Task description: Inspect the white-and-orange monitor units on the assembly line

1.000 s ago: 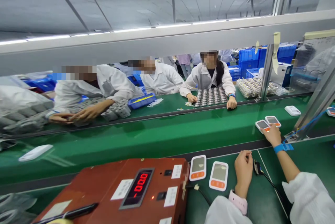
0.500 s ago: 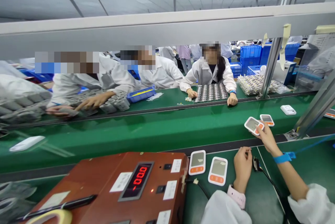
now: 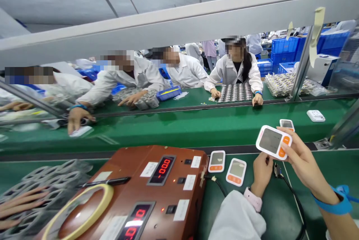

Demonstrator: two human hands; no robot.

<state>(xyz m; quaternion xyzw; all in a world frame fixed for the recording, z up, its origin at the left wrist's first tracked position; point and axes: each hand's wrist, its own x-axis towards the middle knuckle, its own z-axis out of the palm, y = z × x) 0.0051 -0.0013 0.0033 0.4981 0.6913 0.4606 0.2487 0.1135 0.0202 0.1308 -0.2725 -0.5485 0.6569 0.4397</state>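
My right hand (image 3: 304, 163) holds a white device with a grey screen and orange buttons (image 3: 273, 142), lifted above the green bench. My left hand (image 3: 261, 172) is curled by the black cable plug (image 3: 277, 170), just below that device; what it grips is hidden. Two more such devices (image 3: 217, 161) (image 3: 236, 172) lie flat on the bench left of my left hand. Another device (image 3: 287, 124) lies on the green conveyor belt (image 3: 196, 129) behind the held one.
A red-brown tester box with red digit displays (image 3: 157, 187) stands at lower left, a tape roll (image 3: 81, 210) and a pen (image 3: 106, 182) on top. A white unit (image 3: 315, 115) rides the belt at right. Several people in white coats work across the belt.
My right hand picked one device off the belt and brought it up and toward me. The view swung left and down. A co-worker's hand now rests on the belt at left.
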